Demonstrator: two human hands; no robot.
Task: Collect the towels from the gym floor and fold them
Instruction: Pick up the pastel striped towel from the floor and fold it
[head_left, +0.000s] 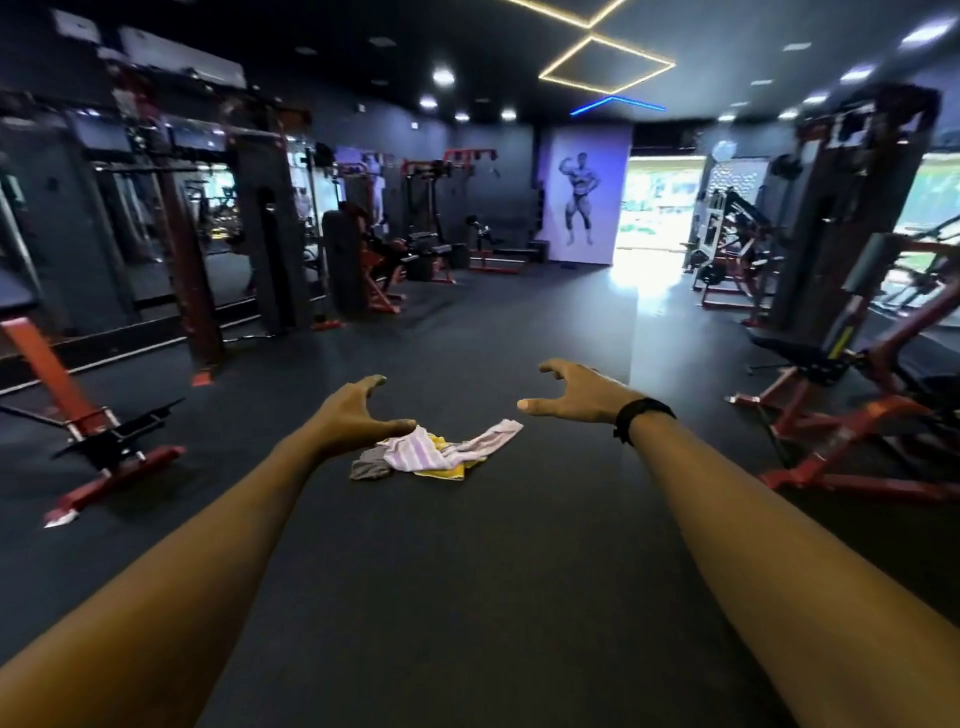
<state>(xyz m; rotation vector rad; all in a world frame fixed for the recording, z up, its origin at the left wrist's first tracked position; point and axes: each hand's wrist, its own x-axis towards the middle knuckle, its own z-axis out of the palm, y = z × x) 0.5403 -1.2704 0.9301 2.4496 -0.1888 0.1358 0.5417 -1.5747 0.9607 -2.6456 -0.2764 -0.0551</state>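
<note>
A small heap of towels lies crumpled on the dark gym floor ahead of me: a white one with pale purple stripes (457, 446) on top, a yellow one (448, 471) under it, and a grey one (370, 468) at the left end. Both my arms stretch out toward the heap. My left hand (358, 415) hovers at its left side, fingers spread, thumb just over the striped towel's edge. My right hand (571, 396), with a black band on the wrist, hangs open to the right of and beyond the heap. Neither hand holds anything.
A red and black bench frame (104, 441) stands on the floor to the left, a red weight machine (852, 415) to the right. Racks and a mirror wall (156, 218) line the left side. Dark rubber floor (467, 597) stretches between me and the heap.
</note>
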